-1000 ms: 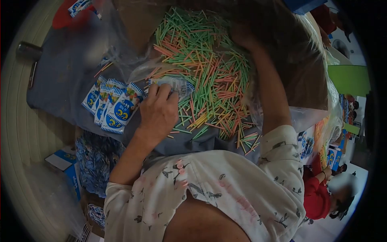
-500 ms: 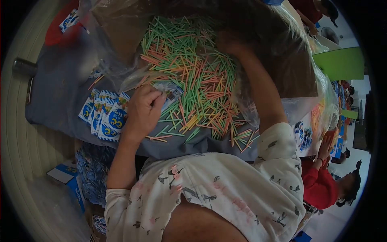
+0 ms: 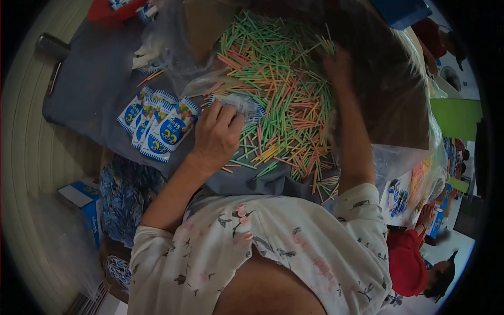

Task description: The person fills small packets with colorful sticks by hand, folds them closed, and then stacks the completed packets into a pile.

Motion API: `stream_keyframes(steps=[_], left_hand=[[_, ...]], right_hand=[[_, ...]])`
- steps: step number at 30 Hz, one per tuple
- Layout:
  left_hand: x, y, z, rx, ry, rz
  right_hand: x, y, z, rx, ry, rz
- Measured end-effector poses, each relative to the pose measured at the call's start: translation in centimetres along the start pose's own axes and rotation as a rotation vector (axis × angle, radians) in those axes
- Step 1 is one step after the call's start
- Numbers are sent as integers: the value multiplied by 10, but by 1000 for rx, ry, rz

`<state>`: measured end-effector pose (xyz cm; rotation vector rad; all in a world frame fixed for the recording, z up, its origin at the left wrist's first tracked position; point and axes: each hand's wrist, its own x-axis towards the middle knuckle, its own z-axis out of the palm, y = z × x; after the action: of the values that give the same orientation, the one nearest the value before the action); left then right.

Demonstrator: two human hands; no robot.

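Observation:
A heap of thin green, pink and yellow candy sticks (image 3: 278, 100) covers the middle of the table. My left hand (image 3: 216, 132) lies at the heap's near left side, its fingers closed on a small clear packet (image 3: 244, 106) with blue striped ends. The packet rests flat over some sticks. At the heap's far right, my right hand (image 3: 337, 64) is closed round a few sticks (image 3: 328, 43) that poke up from the fingers. That hand is dim and its fingertips are partly hidden.
Several printed blue and white packets (image 3: 164, 127) overlap left of my left hand. Clear plastic sheeting (image 3: 181, 63) and a brown carton panel (image 3: 391, 100) border the heap. A red container (image 3: 107, 13) stands far left, a blue bin (image 3: 401, 11) far right. A person in red (image 3: 407, 262) sits at right.
My right hand has come up from among the sticks with a few in its fingers. My left hand keeps the packet, now turned flatter. The whole view has shifted.

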<state>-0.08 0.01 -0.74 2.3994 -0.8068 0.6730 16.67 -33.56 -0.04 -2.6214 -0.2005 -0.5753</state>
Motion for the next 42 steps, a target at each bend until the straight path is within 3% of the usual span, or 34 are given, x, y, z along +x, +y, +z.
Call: stream_keyframes(steps=[2, 5, 11, 13, 14, 16, 17, 20, 22, 23, 25, 28, 33, 35, 38, 40, 42], left_hand=[[0, 0, -3, -41, 21, -10], [4, -5, -18, -112, -37, -150], [10, -18, -18, -415, -32, -255], [9, -13, -19, -184, 11, -157], [7, -11, -17, -190, 10, -156], [3, -11, -15, -162, -2, -163], [5, -11, -16, -160, -3, -164], [22, -8, -21, -316, 77, -197], [43, 1, -20, -590, 43, -367], [51, 2, -15, -588, 45, -362], [68, 3, -5, -706, 49, -404], [80, 2, 7, -874, 64, -365], [91, 9, 17, -829, 48, -260], [93, 9, 20, -804, 32, -249], [99, 13, 31, -877, 11, -306], [105, 16, 34, -1044, 43, -338], [109, 15, 34, -1017, 7, -356]], right_hand=[[-1, 7, 3, 151, 28, 0], [-3, -22, -7, 362, -138, 181], [-8, -58, -32, 715, 37, 14], [-14, -66, -40, 1124, -71, 78], [-19, -63, -40, 1119, -70, 81], [-26, -62, -35, 1570, -278, 98], [-29, -64, -34, 1572, -279, 97], [-40, -98, -33, 1807, -288, 55], [-42, -123, -38, 1936, -187, 99], [-43, -131, -42, 1937, -184, 92], [-43, -140, -50, 1630, -108, 57], [-41, -142, -59, 1643, -149, -125], [-44, -141, -63, 1249, -188, -68], [-45, -143, -61, 1161, -171, 103], [-47, -149, -57, 998, -112, -53], [-48, -146, -53, 1017, -108, -65], [-46, -140, -48, 1035, -105, -75]])
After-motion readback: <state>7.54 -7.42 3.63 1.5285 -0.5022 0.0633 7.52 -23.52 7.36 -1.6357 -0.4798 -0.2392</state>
